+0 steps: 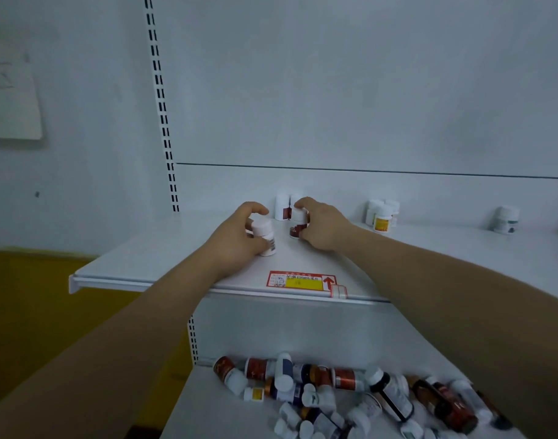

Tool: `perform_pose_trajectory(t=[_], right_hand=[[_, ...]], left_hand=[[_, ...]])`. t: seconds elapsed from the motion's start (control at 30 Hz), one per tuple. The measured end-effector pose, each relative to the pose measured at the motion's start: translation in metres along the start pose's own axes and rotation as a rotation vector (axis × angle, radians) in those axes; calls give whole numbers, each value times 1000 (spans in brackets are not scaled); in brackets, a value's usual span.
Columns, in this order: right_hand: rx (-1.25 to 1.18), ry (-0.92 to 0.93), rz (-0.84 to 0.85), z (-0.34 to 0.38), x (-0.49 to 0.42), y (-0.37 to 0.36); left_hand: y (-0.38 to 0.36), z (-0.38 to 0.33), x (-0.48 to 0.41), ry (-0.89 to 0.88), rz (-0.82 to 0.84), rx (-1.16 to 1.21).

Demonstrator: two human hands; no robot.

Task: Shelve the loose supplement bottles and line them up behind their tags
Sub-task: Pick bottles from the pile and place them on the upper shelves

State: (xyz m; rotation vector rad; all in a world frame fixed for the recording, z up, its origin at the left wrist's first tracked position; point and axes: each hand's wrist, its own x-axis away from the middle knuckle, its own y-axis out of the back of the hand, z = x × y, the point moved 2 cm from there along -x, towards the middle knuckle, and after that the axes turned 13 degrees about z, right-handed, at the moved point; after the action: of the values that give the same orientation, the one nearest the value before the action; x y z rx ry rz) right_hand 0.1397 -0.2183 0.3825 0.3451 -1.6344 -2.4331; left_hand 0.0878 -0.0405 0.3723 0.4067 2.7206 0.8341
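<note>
Price tag (301, 281) print too blurred.

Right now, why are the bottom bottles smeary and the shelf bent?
Head view: the loose bottles below blur toward the frame's edge; the wide lens bows the upper shelf; light is dim and bluish, no glare; the white bottle in the left hand and red-label bottle in the right hand look sharper.

White-capped bottle (265, 237): barcode showing, tilted, gripped by left-hand fingers (257, 209). Dark-red-labelled bottle (298, 224): roughly upright, gripped by right-hand fingers (304, 202). Pair of white bottles (284, 206): upright, just behind both sets of fingers. Red-yellow tag (301, 280): flat, just nearer than fingers. Loose bottle pile (334, 391): mostly on sides, well below fingers.
</note>
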Motion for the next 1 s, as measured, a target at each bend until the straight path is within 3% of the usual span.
perform_pose_trajectory(t=[0.43, 0.63, 0.8, 1.0], right_hand=[[34, -110, -82, -9, -49, -11], [133, -178, 97, -13, -4, 8], [216, -228, 139, -60, 57, 25], [293, -340, 225, -145, 105, 66]], left_hand=[[0, 12, -10, -36, 33, -9], [-1, 7, -11, -11, 87, -151], [-20, -28, -27, 20, 174, -298], [-102, -86, -49, -75, 324, -343]])
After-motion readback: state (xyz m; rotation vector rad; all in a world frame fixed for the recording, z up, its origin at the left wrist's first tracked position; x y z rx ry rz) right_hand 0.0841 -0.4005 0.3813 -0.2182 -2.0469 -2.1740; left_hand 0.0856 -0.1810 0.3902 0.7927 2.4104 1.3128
